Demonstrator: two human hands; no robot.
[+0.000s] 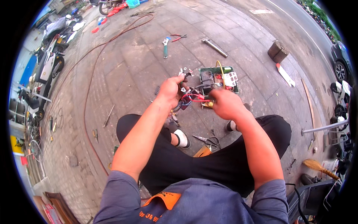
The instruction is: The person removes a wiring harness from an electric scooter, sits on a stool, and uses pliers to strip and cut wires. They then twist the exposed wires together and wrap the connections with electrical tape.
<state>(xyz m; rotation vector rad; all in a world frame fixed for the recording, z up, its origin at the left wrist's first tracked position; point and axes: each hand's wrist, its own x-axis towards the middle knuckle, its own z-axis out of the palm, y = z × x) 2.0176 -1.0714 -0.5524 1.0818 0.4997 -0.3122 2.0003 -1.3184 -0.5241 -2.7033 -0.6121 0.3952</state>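
My left hand (171, 90) is closed around a wiring harness (183, 101), a tangle of dark, red and white wires with small plugs sticking out above the fingers. To its right my right hand (226, 104) is closed beside a red connector (201, 97) on red wire. What its fingers pinch is hidden behind the hand. Just beyond both hands sits an open green box (235, 89) holding a black block, a white part with round holes and other small parts. A yellow cable (222, 69) arches over that box.
Beyond lie an adjustable wrench (165, 48), red pliers (179, 37) and a hammer (215, 48). Scissors (209, 140) rest between my legs. A long brown hose (86, 112) runs along the left. Parked scooters (46, 71) line the left; a wooden block (278, 51) stands at the right.
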